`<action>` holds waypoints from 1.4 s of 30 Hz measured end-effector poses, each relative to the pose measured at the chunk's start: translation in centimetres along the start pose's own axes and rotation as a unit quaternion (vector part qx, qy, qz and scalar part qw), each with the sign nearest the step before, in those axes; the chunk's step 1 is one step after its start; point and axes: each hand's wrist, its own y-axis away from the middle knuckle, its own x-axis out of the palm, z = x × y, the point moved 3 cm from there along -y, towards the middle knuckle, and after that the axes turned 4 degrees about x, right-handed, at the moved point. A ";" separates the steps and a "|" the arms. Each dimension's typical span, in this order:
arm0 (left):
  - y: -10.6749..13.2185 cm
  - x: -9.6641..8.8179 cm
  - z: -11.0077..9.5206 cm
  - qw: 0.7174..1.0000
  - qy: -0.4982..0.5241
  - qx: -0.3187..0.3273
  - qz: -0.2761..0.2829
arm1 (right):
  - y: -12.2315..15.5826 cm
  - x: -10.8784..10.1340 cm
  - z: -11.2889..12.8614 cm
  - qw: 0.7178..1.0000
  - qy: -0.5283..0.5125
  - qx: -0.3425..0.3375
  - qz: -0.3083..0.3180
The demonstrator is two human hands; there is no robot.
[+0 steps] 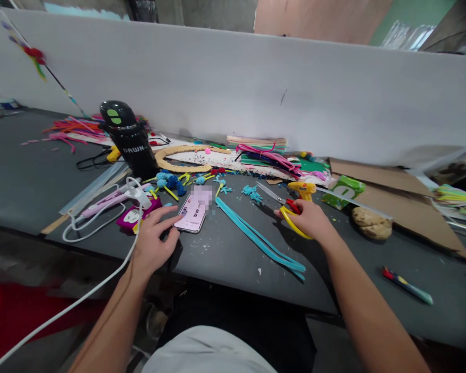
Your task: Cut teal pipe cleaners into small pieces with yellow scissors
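The left hand [154,243] lies flat at the near edge of the table [31,181], its grip apart, fingertips resting on the lower corner of a pink phone [193,211] and clamped on nothing. A white cable [81,295] runs past its wrist and off the table. Just left of this hand sit a magenta packet [134,216] and a white charger plug [137,192].

The right hand [309,220] has its grip closed on the yellow handles of a pair of scissors [285,204], whose blades point away to the left and lie shut, or nearly so, on the table. Between the two hands stretch long teal pipe cleaners [256,235], uncut as far as I can see. Just beyond the right grip stand a yellow glue gun [303,190] and a green box [344,191].

Farther off from both hands are small teal and blue pipe-cleaner figures [252,194], a woven ring [182,158], a black bottle [130,140] and stacked coloured sheets [264,147].

My judgement: some small shapes are made, the long strands wait, and cutting is only about to start.
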 end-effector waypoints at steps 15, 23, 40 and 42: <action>-0.4 0.9 0.7 0.997 -0.076 -0.001 0.025 | -0.1 0.3 0.5 1.000 -0.017 -0.003 0.005; -0.4 1.2 0.6 0.995 -0.089 0.000 0.035 | 0.2 0.0 0.4 1.000 -0.013 -0.008 -0.002; -0.3 0.9 0.6 0.997 -0.079 -0.003 0.025 | 0.2 -0.1 0.3 1.000 -0.015 -0.010 -0.010; -0.3 0.9 0.7 0.997 -0.072 -0.001 0.019 | 0.2 -0.2 0.4 1.000 -0.015 -0.010 -0.010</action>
